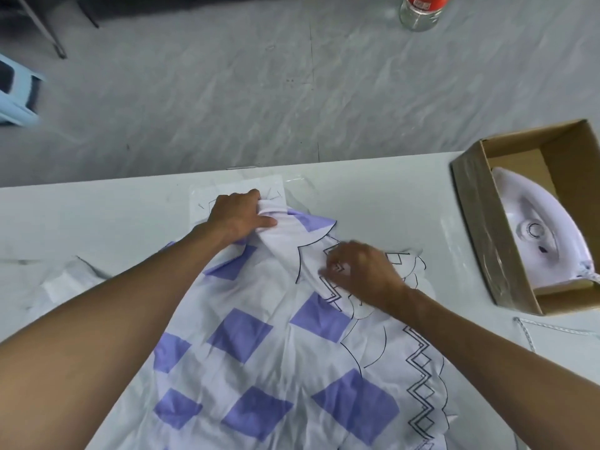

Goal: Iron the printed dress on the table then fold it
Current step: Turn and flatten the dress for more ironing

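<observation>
The printed dress (259,345), white with purple squares and black zigzag lines, lies spread over the pale table (97,222), reaching from mid-table to the near edge. My left hand (238,216) grips a bunched fold of its far end near the table's back edge. My right hand (360,267) pinches the fabric at the zigzag border, a little to the right and nearer. A white iron (539,235) lies inside an open cardboard box (470,203) at the right.
The iron's braided cord (532,329) trails on the table in front of the box. A clear bottle with a red label (418,11) stands on the floor beyond the table. A light blue stool (16,92) is at far left. A white cloth (65,287) lies at the left.
</observation>
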Demonstrator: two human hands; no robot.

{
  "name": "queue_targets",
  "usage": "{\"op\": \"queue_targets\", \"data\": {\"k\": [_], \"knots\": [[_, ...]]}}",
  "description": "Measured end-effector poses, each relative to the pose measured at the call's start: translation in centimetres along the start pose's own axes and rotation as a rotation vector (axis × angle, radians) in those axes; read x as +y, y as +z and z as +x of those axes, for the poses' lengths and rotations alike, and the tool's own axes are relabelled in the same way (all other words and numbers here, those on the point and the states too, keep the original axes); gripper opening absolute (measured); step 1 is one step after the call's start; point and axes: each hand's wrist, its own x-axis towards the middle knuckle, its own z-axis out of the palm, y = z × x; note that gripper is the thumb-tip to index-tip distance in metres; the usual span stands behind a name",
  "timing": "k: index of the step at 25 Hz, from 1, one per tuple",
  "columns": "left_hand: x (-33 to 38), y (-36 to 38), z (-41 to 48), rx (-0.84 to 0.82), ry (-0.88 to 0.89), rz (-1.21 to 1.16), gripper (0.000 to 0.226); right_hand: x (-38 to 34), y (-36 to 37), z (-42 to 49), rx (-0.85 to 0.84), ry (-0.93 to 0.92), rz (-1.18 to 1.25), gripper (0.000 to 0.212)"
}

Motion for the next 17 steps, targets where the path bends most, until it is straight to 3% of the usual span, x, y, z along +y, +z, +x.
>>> {"op": "queue_targets", "data": {"k": [1, 3, 6, 8, 10, 11, 13, 14, 15, 17], "knots": [[-0.2, 0.0, -0.4, 0.020, 0.046, -0.042, 0.039, -0.3, -0.3, 1.5, 0.068, 0.197, 0.159, 0.022], [-0.7, 0.0, -1.5, 0.087, 0.137, -0.201, 0.028, -1.1, -0.8, 4.2, 0.017, 0.472, 0.497, 0.029], [-1.2, -0.7, -3.3, 0.114, 0.168, -0.515, 0.017, -3.1, -0.6, 5.4, -0.150, 0.645, 0.758, 0.037], [-1.0, -1.6, -4.4, 0.095, 0.215, -0.663, 0.018, -3.8, -1.0, 5.0, -0.113, 0.598, 0.816, 0.023], [-0.6, -3.3, -5.3, 0.015, 0.276, -0.746, 0.018, -3.5, -2.4, 5.1, 0.088, 0.420, 0.729, 0.012], [-0.4, -4.4, -5.5, -0.060, 0.297, -0.777, 0.019, -3.2, -3.4, 5.7, 0.159, 0.328, 0.646, 0.022], [0.1, -6.4, -5.8, -0.229, 0.305, -0.835, 0.016, -3.1, -5.1, 7.2, -0.054, 0.237, 0.547, 0.065], [0.3, -7.3, -5.9, -0.289, 0.310, -0.855, 0.016, -3.5, -5.6, 7.7, -0.224, 0.223, 0.476, 0.069], [0.5, -8.1, -6.0, -0.326, 0.317, -0.875, 0.016, -4.1, -6.2, 8.1, -0.348, 0.218, 0.404, 0.057], [0.8, -8.5, -5.8, -0.287, 0.321, -0.896, 0.016, -4.6, -8.1, 8.3, -0.305, 0.213, 0.430, 0.018]]}}
